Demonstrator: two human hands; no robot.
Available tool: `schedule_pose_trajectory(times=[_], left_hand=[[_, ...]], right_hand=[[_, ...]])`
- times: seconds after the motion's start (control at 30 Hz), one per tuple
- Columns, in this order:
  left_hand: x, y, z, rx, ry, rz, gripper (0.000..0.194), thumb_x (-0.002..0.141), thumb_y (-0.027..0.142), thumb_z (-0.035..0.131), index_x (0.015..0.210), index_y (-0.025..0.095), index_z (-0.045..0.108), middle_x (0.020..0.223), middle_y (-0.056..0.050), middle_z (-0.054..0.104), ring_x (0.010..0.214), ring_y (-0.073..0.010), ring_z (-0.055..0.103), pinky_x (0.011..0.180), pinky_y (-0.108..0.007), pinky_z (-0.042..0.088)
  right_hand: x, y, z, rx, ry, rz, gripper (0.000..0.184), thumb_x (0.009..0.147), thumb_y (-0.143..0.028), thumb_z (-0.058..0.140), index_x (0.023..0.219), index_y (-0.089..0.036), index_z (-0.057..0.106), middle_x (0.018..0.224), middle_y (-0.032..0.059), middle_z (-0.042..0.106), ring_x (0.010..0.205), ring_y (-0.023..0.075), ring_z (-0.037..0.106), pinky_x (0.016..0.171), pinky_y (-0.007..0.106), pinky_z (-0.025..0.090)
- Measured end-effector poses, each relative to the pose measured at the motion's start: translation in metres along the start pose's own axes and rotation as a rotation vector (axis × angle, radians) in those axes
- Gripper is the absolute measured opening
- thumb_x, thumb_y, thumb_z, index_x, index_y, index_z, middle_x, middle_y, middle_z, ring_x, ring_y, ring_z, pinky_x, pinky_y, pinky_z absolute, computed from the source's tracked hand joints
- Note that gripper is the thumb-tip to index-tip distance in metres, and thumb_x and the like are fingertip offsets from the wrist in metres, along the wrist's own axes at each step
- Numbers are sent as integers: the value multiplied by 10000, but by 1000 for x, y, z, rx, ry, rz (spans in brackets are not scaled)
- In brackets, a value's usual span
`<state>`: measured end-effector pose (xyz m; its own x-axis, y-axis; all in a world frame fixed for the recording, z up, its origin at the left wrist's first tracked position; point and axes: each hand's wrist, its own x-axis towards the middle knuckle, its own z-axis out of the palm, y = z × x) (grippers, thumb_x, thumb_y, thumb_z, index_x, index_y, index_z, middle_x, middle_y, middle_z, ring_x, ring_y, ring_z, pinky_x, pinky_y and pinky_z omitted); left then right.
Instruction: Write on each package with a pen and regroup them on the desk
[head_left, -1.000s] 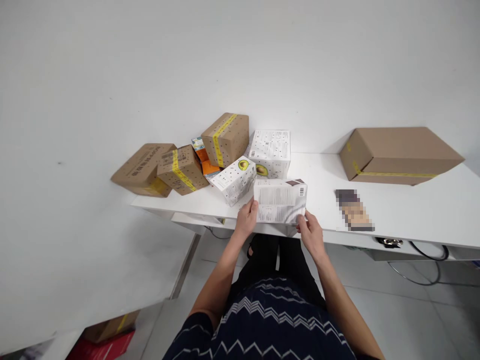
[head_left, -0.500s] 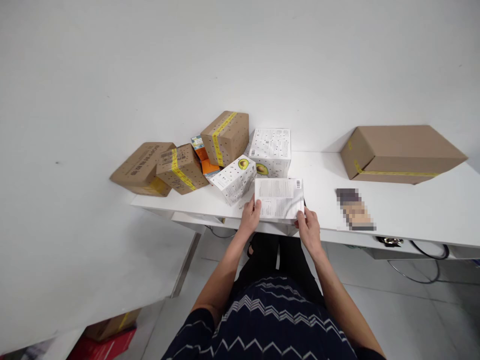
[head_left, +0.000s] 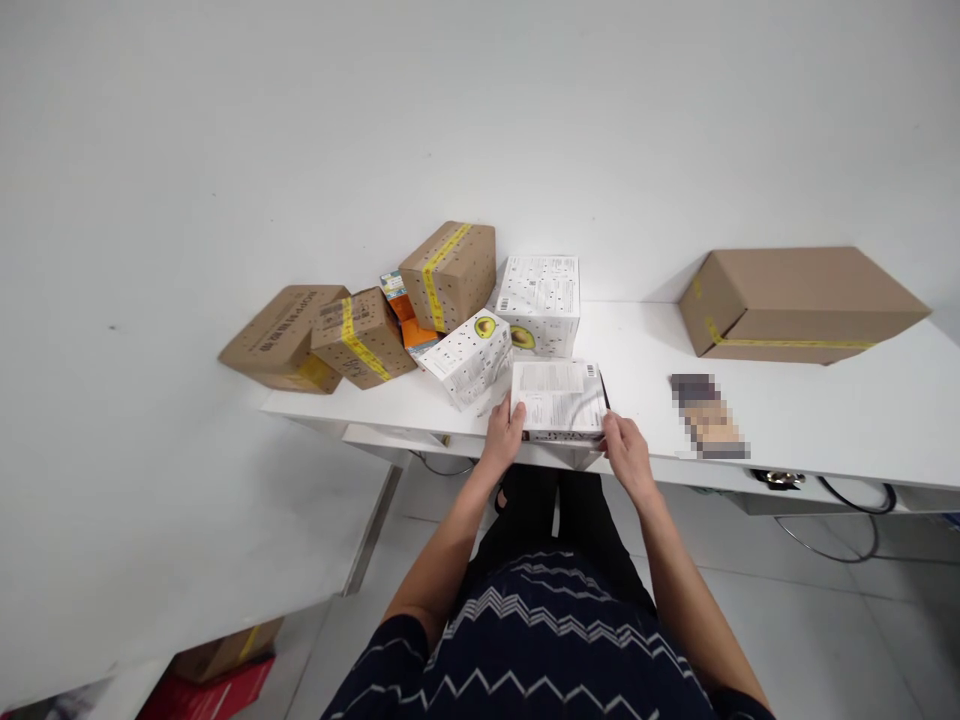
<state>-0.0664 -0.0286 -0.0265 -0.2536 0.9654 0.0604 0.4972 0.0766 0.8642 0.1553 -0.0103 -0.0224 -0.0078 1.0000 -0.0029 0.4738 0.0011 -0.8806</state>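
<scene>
A flat white printed box (head_left: 557, 393) with a barcode in its far right corner is held between my two hands at the table's front edge. My left hand (head_left: 505, 432) grips its left side, thumb on top. On the opposite side my right hand (head_left: 625, 446) closes on the near right corner. The box's dark near side shows a little. Just behind it are a white avocado-print box (head_left: 471, 360), lying at an angle, and a second white avocado-print box (head_left: 541, 290), standing by the wall.
Taped brown cartons (head_left: 454, 270) and an orange-and-blue packet (head_left: 415, 330) crowd the left of the white table (head_left: 630, 345). A long brown carton (head_left: 810, 300) stands at the right, with a pixelated flat item (head_left: 709, 415) before it. Cables (head_left: 862, 500) hang below the right edge.
The flat box has tilted, so its dark near side now shows. My right hand has shifted slightly right and down along its corner; the left has barely moved.
</scene>
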Motion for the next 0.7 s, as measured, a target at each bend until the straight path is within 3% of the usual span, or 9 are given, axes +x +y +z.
schedule_pose_trajectory(times=[0.17, 0.27, 0.33, 0.47, 0.57, 0.7], left_hand=[[-1, -5, 6, -20, 28, -52, 629, 944, 572, 307, 1452, 202, 342, 1465, -132, 429, 1362, -286, 376, 1119, -446, 310], [-2, -8, 9, -35, 73, -99, 689, 933, 593, 317, 1466, 158, 295, 1481, -180, 381, 1376, -291, 362, 1118, -437, 315], [-3, -9, 11, -25, 100, -72, 676, 938, 590, 302, 1453, 151, 314, 1442, -194, 417, 1341, -280, 405, 1094, -426, 346], [-8, -8, 10, 73, 217, 93, 615, 954, 565, 268, 1402, 163, 394, 1342, -187, 491, 1277, -262, 446, 1054, -430, 375], [-12, -5, 10, 204, 326, 290, 551, 959, 519, 288, 1289, 146, 523, 1264, -192, 530, 1244, -274, 451, 1060, -469, 345], [-15, 3, 15, 351, 257, 473, 433, 909, 517, 437, 1081, 194, 667, 1198, -149, 599, 1238, -296, 459, 1057, -474, 328]], right_hand=[[41, 4, -16, -387, 138, -15, 420, 882, -442, 473, 1089, -130, 663, 971, 132, 634, 761, 212, 591, 776, 351, 441], [62, 2, -13, -589, 18, 92, 338, 813, -393, 578, 1004, -129, 669, 948, 157, 648, 802, 250, 612, 706, 341, 423], [69, 2, -9, -609, -28, 141, 234, 775, -361, 604, 852, -150, 668, 841, 151, 663, 757, 262, 617, 641, 331, 403], [69, 9, -11, -453, 15, 116, 184, 703, -306, 613, 559, -204, 561, 569, 82, 612, 639, 239, 605, 578, 307, 378], [64, 15, -27, -356, 34, 113, 202, 730, -327, 567, 568, -210, 542, 464, 29, 569, 531, 193, 581, 557, 290, 400], [55, 11, -51, 280, 167, 180, 213, 717, -392, 607, 703, -204, 507, 600, 16, 664, 429, 124, 537, 472, 255, 433]])
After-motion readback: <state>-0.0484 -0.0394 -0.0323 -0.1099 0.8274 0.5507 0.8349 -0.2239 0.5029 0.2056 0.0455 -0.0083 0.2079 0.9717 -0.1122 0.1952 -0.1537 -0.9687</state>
